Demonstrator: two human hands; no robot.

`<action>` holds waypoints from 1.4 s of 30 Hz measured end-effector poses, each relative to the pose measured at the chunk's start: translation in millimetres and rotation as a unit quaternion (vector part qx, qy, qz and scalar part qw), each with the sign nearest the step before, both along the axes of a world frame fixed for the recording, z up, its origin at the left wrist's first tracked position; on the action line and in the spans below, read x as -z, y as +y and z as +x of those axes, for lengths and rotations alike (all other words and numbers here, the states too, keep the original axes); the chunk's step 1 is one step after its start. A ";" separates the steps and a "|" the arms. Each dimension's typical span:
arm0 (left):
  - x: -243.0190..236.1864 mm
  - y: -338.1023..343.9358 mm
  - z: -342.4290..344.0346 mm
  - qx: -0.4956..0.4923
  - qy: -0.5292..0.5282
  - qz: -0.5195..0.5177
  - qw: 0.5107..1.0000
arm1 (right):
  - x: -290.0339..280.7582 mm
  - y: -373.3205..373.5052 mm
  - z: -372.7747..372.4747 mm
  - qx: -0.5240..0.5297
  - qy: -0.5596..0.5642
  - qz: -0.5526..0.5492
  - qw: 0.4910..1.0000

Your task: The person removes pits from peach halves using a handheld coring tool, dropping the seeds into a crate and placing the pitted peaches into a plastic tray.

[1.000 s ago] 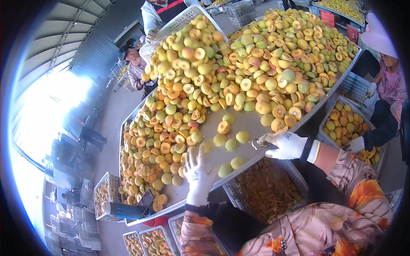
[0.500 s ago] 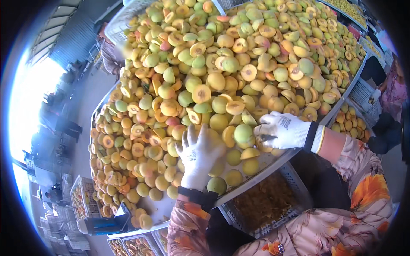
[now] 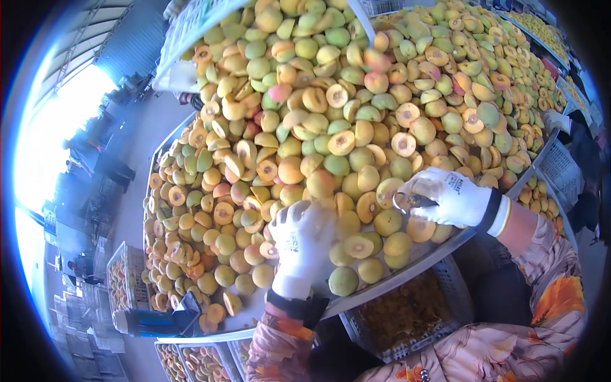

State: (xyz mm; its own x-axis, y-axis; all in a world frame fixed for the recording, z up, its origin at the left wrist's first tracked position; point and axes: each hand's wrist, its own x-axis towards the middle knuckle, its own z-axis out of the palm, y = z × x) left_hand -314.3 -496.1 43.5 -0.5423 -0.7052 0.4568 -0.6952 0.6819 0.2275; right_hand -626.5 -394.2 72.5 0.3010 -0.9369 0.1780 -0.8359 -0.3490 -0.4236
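A wide heap of whole and halved stone fruit that look like apricots (image 3: 320, 183), yellow, green and orange, covers the table. My left hand (image 3: 302, 239), in a white glove, bends its fingers down at the heap's near side; anything inside them is hidden. My right hand (image 3: 449, 198), also gloved, is closed around a small dark-handled tool (image 3: 422, 201) with a curved metal loop at its end. Between the hands lie cut halves (image 3: 368, 207) and whole fruit (image 3: 387, 223). A green fruit (image 3: 344, 281) rests by the near rim.
The table's raised pale rim (image 3: 388, 277) runs close in front of me. Below it stands a crate (image 3: 470, 304) with brown scraps inside. More fruit crates (image 3: 130, 280) stand at the left, and a white crate (image 3: 181, 54) sits at the far left edge of the heap.
My left hand's spread fingers have curled in. My right hand has turned, bringing the looped tool into sight. The view has shifted slightly, and the fruit between my hands lies differently.
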 end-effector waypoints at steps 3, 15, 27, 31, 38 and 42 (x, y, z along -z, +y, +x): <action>7.3 -27.8 10.4 -0.003 0.049 -0.063 0.997 | -1.0 -11.5 -7.3 0.007 -0.074 -0.048 0.996; 13.3 -67.3 6.0 0.051 -0.058 -0.097 0.992 | -8.0 -59.6 9.1 -0.148 0.023 0.010 0.989; -26.2 -45.0 51.1 -0.067 0.100 0.072 0.990 | -21.8 -86.6 43.4 -0.142 0.006 -0.017 0.990; -37.2 -6.9 69.0 -0.104 0.130 0.143 0.976 | -24.6 -89.2 49.7 -0.048 -0.089 0.128 0.987; -57.3 92.1 93.3 -0.266 0.150 0.251 0.919 | -52.7 -31.3 67.5 -0.005 -0.118 0.235 0.965; -32.3 150.6 62.9 -0.256 0.047 0.349 0.900 | -26.1 22.0 93.8 -0.119 -0.197 0.406 0.885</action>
